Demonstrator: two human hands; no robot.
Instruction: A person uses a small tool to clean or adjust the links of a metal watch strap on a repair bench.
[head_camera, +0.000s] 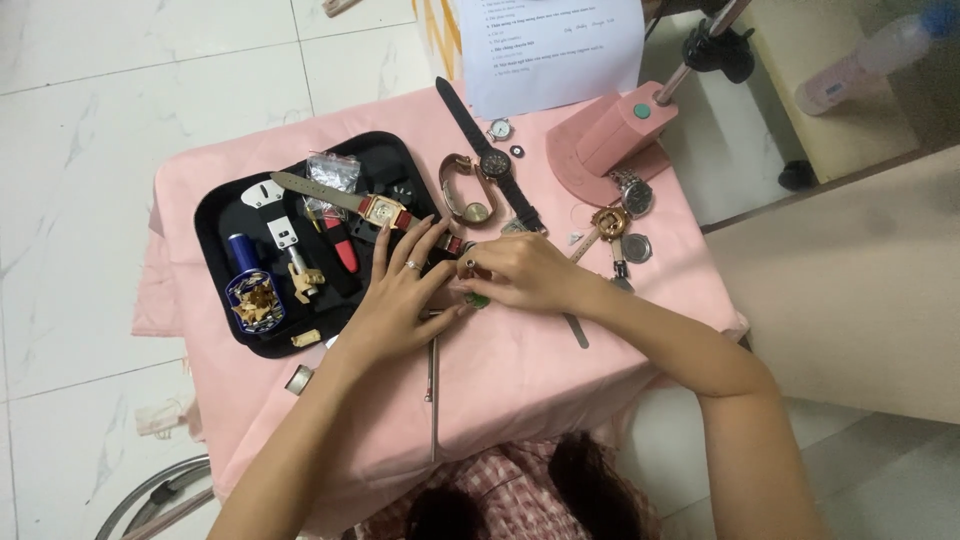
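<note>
My left hand (400, 295) lies over the pink cloth at the edge of the black tool tray (215, 215), fingers spread and a ring on one finger. My right hand (525, 272) meets it at the middle, fingers curled around a small dark and green object (474, 297) that is mostly hidden. Just beyond my fingers a square gold watch with a red strap (380, 210) rests on the tray. A thin metal tool (432, 385) lies on the cloth below my hands.
A black-strapped watch (492, 160), a gold bangle watch (468, 195), loose watch cases (632, 195) and a pink lamp base (615, 140) sit behind. A sheet of paper (550, 45) hangs at the back. The tray holds a blue pot (252, 295) and a red-handled tool (342, 250).
</note>
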